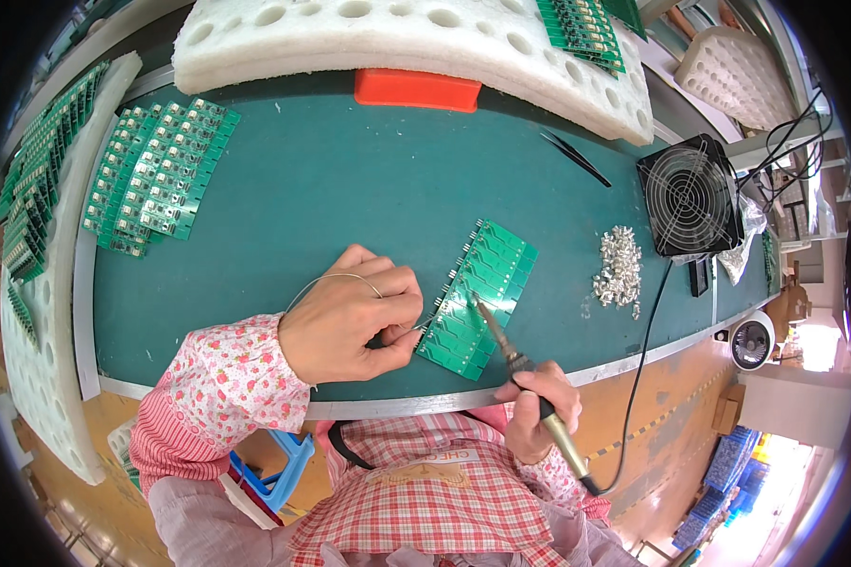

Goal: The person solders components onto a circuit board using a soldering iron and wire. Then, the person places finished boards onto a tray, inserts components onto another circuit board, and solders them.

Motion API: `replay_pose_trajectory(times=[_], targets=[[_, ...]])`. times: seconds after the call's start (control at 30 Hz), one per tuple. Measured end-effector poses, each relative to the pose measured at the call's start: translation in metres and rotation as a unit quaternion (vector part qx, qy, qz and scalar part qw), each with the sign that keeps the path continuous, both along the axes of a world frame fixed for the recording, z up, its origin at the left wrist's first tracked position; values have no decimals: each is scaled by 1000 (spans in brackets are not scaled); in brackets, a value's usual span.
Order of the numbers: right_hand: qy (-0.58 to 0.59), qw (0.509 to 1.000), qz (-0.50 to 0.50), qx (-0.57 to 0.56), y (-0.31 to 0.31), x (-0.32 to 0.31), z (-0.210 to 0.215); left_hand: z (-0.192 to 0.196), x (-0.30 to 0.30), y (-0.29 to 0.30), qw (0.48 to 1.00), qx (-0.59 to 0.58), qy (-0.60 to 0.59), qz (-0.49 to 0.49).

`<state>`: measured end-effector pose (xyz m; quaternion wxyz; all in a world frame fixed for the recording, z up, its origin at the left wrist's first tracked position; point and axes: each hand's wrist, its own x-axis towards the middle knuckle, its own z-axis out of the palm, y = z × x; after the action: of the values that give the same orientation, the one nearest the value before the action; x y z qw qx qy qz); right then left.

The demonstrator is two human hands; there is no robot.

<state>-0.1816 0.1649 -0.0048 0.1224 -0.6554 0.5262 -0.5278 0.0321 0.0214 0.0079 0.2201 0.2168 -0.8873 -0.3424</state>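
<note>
Circuit board [487,274] lies flat on the smooth green table [293,189], just right of the left hand [355,317], which is nearer to it than the right hand [537,406], and its long side runs forward and a little to the right. The left hand pinches a thin, curvy wire [336,275], and the right hand holds a soldering iron [560,439], round and gold, its pointy tip over the hard, shiny green board.

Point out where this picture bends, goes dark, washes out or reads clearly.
Head view: fisheye bowing curves the metal bench edging and perforated white foam slab; corners go black. Head view, right: a patch beside the white fan is blown out. Head view, centre: soldering iron and green circuit panel read clearly.
</note>
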Motion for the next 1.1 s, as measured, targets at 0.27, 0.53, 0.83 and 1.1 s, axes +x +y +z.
replay_pose_trajectory(times=[0.27, 0.53, 0.83, 1.1], targets=[[201, 974, -29, 99, -21, 22, 11, -3, -2, 5, 998, -38, -3, 41], [203, 974, -39, 94, -20, 22, 9, 12, -6, 18, 993, 67, 4, 101], [169, 980, -63, 79, -20, 22, 5, 22, -20, 37, 946, 259, 22, 194], [101, 992, -50, 57, -14, 14, 11, 21, -28, 35, 890, 410, 29, 200]])
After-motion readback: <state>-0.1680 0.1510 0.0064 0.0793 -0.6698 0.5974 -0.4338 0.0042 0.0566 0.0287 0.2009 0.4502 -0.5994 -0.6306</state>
